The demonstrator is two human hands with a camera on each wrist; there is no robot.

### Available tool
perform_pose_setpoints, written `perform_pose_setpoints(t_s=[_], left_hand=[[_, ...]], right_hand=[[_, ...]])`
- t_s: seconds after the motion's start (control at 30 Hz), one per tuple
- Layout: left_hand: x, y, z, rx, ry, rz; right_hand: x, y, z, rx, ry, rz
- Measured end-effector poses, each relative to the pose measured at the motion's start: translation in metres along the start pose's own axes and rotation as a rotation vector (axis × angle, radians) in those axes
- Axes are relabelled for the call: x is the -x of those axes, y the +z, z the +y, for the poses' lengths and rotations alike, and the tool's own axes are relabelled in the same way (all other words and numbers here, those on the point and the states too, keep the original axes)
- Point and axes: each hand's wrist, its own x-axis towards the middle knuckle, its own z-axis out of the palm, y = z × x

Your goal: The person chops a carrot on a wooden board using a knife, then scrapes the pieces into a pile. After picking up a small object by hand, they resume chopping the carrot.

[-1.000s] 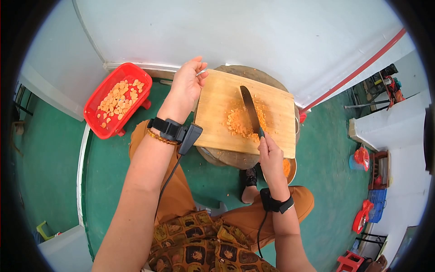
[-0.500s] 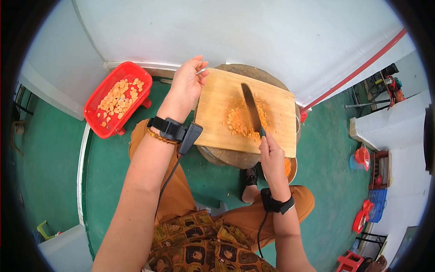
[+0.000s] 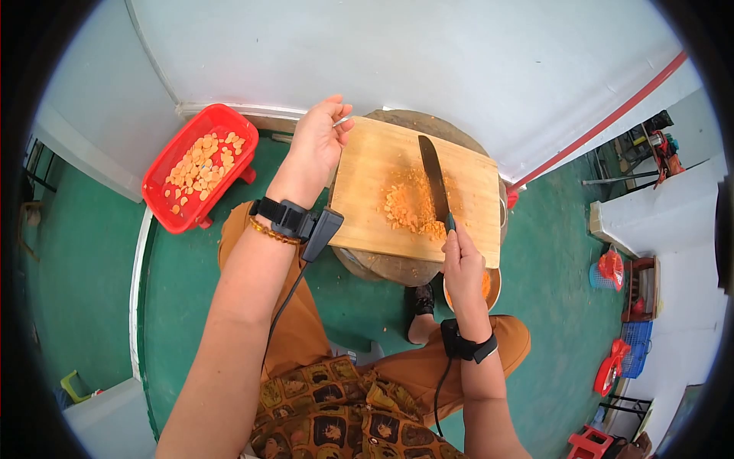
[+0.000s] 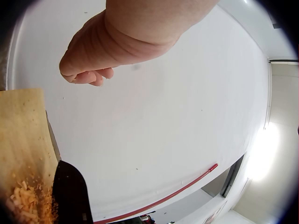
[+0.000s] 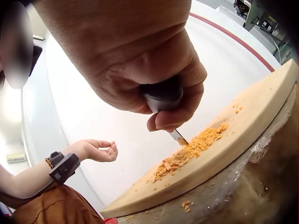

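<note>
My right hand (image 3: 463, 269) grips the handle of a kitchen knife (image 3: 433, 172), fingers curled round it. The dark blade slants over the wooden cutting board (image 3: 355, 172), its tip pointing away from me. Beside and under the blade lies a heap of finely chopped orange bits (image 3: 401, 205), which look like carrot; the right wrist view shows the chopped heap (image 5: 205, 140) right at the blade. My left hand (image 3: 313, 149) hovers off the board's left edge, fingers loosely bent. In the right wrist view this left hand (image 5: 98, 150) holds nothing.
The board lies on a round wooden block (image 3: 451, 128) by a pale wall (image 3: 367, 53). A red plastic basin (image 3: 155, 195) with orange slices (image 3: 202, 168) stands on the left. Partly under the board's near right corner is a bowl (image 3: 495, 289) holding orange bits.
The knife has shifted to the right across the chopped heap, and my right hand has moved slightly right with it. My left hand stays about where it was.
</note>
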Motion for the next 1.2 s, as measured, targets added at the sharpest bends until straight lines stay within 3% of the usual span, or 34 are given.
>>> perform_pose_setpoints(t_s=[0.43,1.03,1.2], left_hand=[[-0.001,0.001,-0.001,-0.003,0.0,0.01],[0.002,0.002,0.0,-0.005,0.007,0.004],[-0.003,-0.003,-0.001,0.003,-0.013,-0.028]], right_hand=[[-0.004,-0.002,0.01,0.098,0.036,-0.066],[-0.003,0.0,0.013,0.042,-0.02,0.007],[-0.001,-0.007,-0.002,0.08,0.065,0.006]])
